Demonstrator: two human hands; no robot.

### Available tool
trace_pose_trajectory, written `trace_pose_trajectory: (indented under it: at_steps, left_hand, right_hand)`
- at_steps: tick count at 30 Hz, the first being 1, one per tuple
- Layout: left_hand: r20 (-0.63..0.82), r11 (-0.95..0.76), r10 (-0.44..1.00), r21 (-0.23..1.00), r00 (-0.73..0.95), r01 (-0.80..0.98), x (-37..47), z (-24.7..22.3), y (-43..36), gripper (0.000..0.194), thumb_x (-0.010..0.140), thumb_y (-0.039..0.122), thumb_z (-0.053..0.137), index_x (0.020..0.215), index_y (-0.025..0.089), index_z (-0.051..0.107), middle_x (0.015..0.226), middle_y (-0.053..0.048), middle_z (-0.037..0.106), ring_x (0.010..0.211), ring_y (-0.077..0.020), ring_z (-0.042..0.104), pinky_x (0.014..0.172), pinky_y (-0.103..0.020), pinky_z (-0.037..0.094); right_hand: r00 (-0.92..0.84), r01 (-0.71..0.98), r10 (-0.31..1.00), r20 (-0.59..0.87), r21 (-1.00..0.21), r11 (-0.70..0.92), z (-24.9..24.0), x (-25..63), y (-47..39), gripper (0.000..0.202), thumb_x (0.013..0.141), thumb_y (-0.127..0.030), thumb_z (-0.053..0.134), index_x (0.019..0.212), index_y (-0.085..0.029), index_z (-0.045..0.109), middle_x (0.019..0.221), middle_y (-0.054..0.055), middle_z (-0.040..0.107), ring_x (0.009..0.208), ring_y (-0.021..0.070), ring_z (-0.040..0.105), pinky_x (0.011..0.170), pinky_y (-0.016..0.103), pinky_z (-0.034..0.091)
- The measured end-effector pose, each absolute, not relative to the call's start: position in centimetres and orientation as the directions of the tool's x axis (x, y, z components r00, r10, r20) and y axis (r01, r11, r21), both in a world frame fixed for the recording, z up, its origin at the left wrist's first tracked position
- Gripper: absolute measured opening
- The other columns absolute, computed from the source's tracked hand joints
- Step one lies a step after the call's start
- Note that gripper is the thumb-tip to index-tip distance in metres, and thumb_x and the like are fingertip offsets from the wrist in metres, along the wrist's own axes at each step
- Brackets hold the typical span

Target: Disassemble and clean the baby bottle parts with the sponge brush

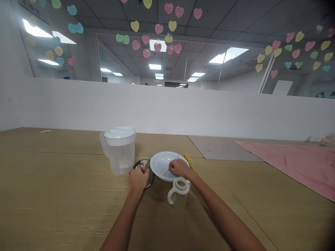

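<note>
While the pitcher (119, 152) stands lidded, right-hand fingers (174, 165) overhang the bowl (158, 163).

heart-shaped notes (179, 12) dot the glass (199, 45) above a white wall (167, 111).

White wall (167, 109), heart-shaped notes (169, 8) on glass (201, 57), ceiling lights (230, 55) lit.

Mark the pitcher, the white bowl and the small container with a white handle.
Pitcher (120, 156): head view, on the front of its cloudy body.
White bowl (159, 163): head view, on its bare inner left side.
Small container (180, 199): head view, on its clear body below the collar.
</note>
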State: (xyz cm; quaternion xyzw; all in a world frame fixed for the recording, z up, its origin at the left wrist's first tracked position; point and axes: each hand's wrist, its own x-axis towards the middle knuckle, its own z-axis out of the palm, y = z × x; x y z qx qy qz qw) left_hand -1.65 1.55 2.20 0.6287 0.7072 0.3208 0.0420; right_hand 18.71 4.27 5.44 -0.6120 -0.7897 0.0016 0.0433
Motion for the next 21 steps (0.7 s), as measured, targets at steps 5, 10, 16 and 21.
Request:
trace_pose_trajectory:
  at_steps: [5,10,16,21]
  left_hand:
    - [0.600,-0.143,0.757,0.539,-0.259,0.830,-1.8,2.4,1.5,0.020,0.080,0.028,0.042,0.073,0.017,0.057,0.068,-0.006,0.064,0.072,-0.0221,0.059,0.073,-0.034,0.039]
    - [0.759,-0.285,0.576,0.534,-0.304,0.796,-1.6,2.1,1.4,0.028,0.082,0.037,0.042,0.069,0.017,0.056,0.067,-0.008,0.059,0.072,-0.0231,0.055,0.072,-0.035,0.041]
    - [0.787,-0.520,0.590,0.541,-0.181,0.660,-0.4,2.1,0.6,0.022,0.083,0.036,0.046,0.079,0.019,0.060,0.074,-0.005,0.062,0.075,-0.0197,0.058,0.073,-0.032,0.044]
    - [0.802,-0.619,0.595,0.495,-0.048,0.610,0.7,1.9,0.2,0.022,0.085,0.035,0.046,0.078,0.019,0.059,0.076,-0.004,0.062,0.076,-0.0188,0.057,0.071,-0.030,0.044]
  right_hand:
    - [-0.275,0.960,0.960,0.054,-0.044,0.277,5.6,18.8,4.3,0.023,0.077,-0.023,0.052,0.088,-0.016,0.071,0.089,0.009,0.071,0.084,0.0182,0.063,0.069,0.023,0.039]
    - [-0.302,0.951,0.953,0.026,-0.059,0.303,6.0,18.9,4.1,0.022,0.073,-0.026,0.056,0.086,-0.019,0.072,0.089,0.006,0.071,0.083,0.0181,0.063,0.067,0.023,0.040]
    - [-0.331,0.939,0.943,-0.043,-0.114,0.325,6.5,19.0,3.8,0.018,0.070,-0.027,0.058,0.079,-0.019,0.073,0.074,0.003,0.071,0.068,0.0137,0.063,0.062,0.019,0.041]
    - [-0.330,0.925,0.933,-0.143,-0.244,0.289,6.8,19.2,3.7,0.021,0.072,-0.027,0.055,0.081,-0.017,0.071,0.064,0.002,0.069,0.050,0.0097,0.057,0.053,0.018,0.040]
